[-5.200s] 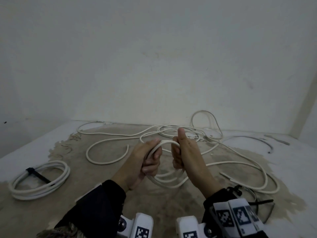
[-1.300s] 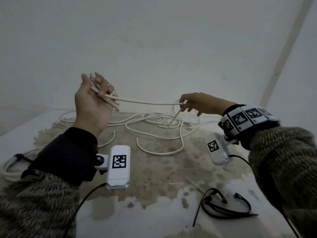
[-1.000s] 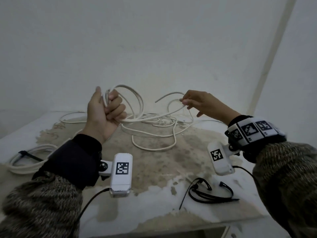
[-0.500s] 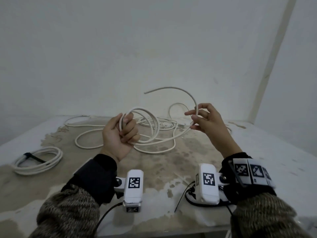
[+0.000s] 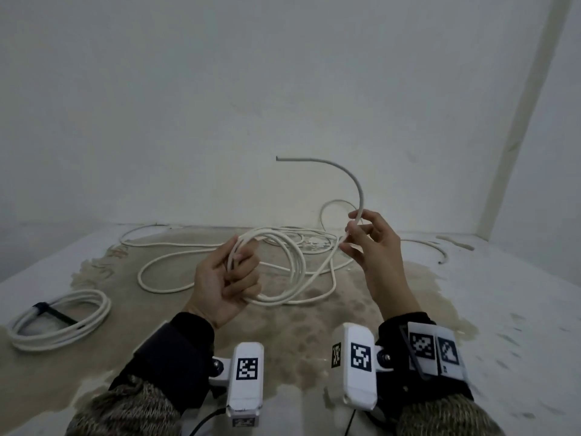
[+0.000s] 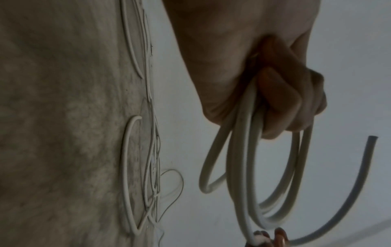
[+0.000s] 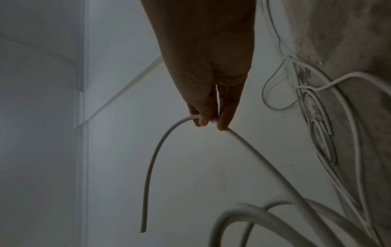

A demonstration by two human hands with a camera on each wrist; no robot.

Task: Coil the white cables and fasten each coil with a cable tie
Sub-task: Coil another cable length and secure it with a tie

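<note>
Left hand (image 5: 226, 280) grip curled round white cable coil (image 5: 283, 272), right hand (image 5: 371, 247) pinching its free end (image 5: 352, 177)

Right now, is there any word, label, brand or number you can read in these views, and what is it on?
No readable words, brands or numbers in any view.
Left wrist camera: black-and-white square marker, a pattern, no text.
Right wrist camera: two such markers, no text.
Right wristband: two more markers, no text.
White cable and tied coil: no print visible.
</note>
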